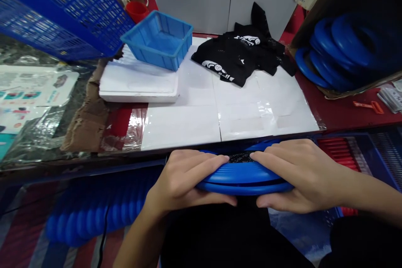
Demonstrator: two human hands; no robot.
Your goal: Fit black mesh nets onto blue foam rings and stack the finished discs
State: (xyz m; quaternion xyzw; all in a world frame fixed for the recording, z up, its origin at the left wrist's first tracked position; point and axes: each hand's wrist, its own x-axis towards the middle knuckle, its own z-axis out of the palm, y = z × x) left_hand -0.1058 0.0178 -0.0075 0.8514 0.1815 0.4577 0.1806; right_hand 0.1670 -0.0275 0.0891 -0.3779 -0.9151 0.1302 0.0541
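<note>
I hold a flat blue ring [243, 178] with black mesh [240, 158] at its centre, low in front of me and just below the near edge of the worktop [188, 125]. My left hand [185, 180] closes its grip on the left rim, fingers laid over the top and thumb tucked under. My right hand [298, 173] grips the right rim the same way, its fingertips reaching toward the mesh, so the fingers of both hands nearly meet over the middle. Neither grip is open; both are wrapped firmly around the ring. On the white worktop, well beyond my hands, lie a heap of black printed fabric [241, 56] and a small blue plastic tray [158, 39], which rests on a white foam slab [138, 81]. A red cup [136, 10] stands just behind the tray, and a large blue mesh basket [59, 12] is tilted at the far left. At the right, a cardboard box [345, 12] on its side holds a stack of blue rings [339, 46]. A ribbed row of more blue rings [94, 213] lies down by my left arm.
</note>
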